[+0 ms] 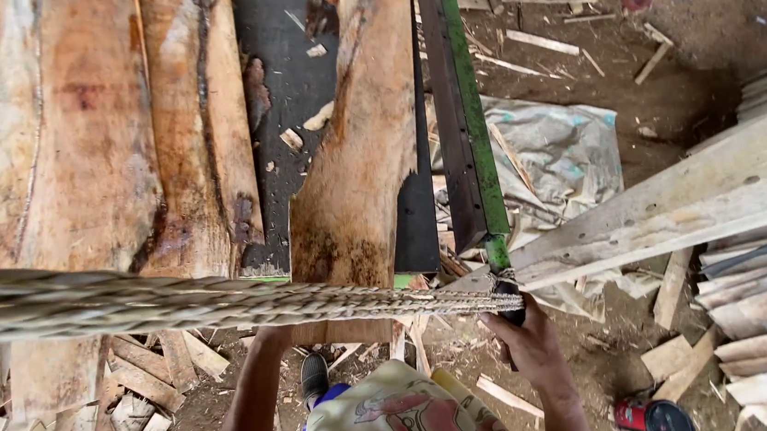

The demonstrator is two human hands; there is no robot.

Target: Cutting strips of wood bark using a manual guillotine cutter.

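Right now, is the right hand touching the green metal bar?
Touching. The head view shows the right hand wrapped around the lower end of the green metal bar, beside the braided rope.

Taut braided rope (224, 299), tied to green rail (481, 142)

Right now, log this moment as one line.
right hand grips green bar where braided rope ties on | left hand hidden behind rope | slab rests alongside bar | red can on ground

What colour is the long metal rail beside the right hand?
The rail is green on one side and dark on the other; the head view shows it.
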